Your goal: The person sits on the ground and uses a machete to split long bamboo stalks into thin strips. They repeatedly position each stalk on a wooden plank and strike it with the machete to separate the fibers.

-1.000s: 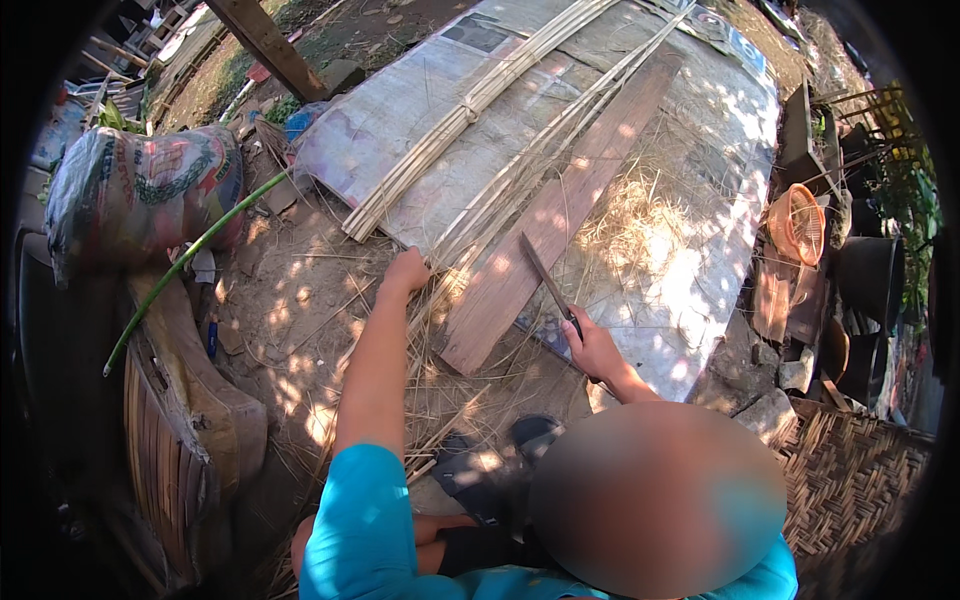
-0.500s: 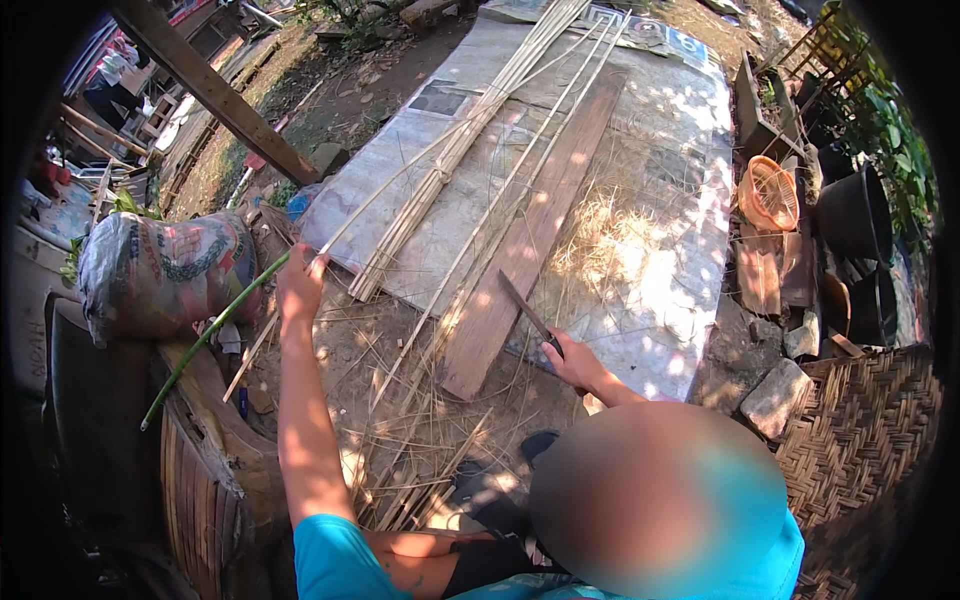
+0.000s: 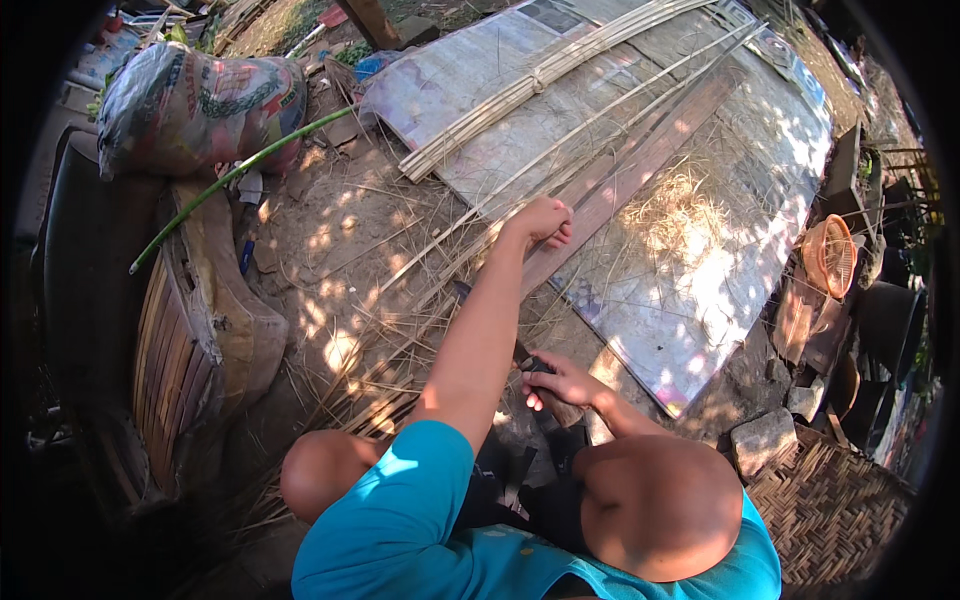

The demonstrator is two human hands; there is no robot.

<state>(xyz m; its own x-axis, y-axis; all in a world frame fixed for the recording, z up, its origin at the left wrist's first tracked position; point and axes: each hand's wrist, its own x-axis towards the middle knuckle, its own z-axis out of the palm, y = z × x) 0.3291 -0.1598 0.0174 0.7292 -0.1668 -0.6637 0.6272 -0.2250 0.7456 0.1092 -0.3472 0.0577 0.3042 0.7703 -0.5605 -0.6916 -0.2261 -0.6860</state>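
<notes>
My left hand [image 3: 546,222] is closed in a fist over the brown wooden plank [image 3: 640,165]; what lies inside the fingers is hidden. My right hand [image 3: 562,386], nearer to me and between my knees, is wrapped round the dark handle of a knife [image 3: 521,354]. The blade points up and left and passes partly behind my left forearm. Pale thin strips [image 3: 610,105] run beside the plank, and a tied bundle of pale strips [image 3: 500,105] lies farther left. A green stick [image 3: 245,165] rests across the wood at the left.
A stuffed printed sack [image 3: 200,110] sits at the far left, above a worn wooden block [image 3: 240,330]. A large pale sheet [image 3: 720,310] covers the ground, with shavings [image 3: 680,215] on it. At the right are an orange basket [image 3: 828,256], stones [image 3: 763,440] and a woven mat [image 3: 830,510].
My left hand has left the green stick's end and moved right, over the plank. The knife in my right hand has come closer to my body. The view has shifted.
</notes>
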